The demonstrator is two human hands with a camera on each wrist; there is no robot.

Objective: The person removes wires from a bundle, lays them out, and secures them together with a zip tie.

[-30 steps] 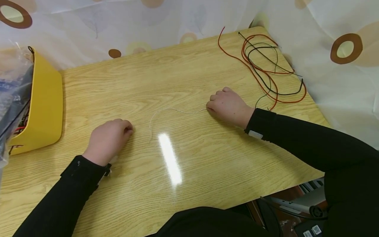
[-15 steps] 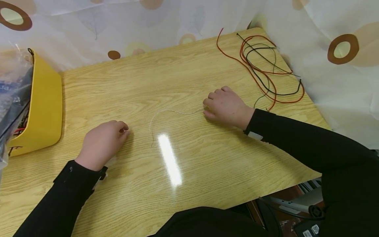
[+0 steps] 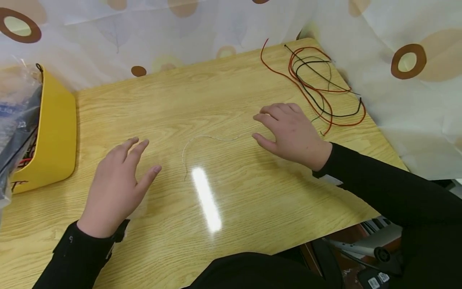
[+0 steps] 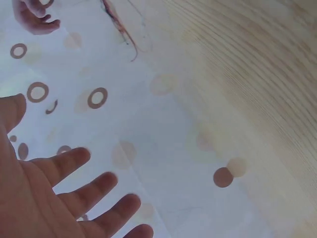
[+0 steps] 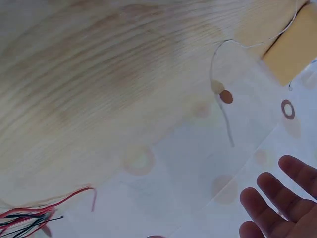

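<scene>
While a thin pale curved wire [image 3: 202,140] lies on the light wooden bench [image 3: 223,92] between them, the left hand [image 3: 115,184] and right hand [image 3: 292,132] hover with fingers spread wide, holding nothing. A yellow plastic bin [image 3: 54,128] at the left edge holds plastic bags and wires.

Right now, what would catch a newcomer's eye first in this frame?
Two hands hang open over the wooden table: the left hand near the front left, the right hand right of centre, neither gripping anything. Between them lies a thin pale wire, curved on the tabletop. A tangle of red and black wires lies at the far right corner, and a yellow bin sits at the left edge.
</scene>
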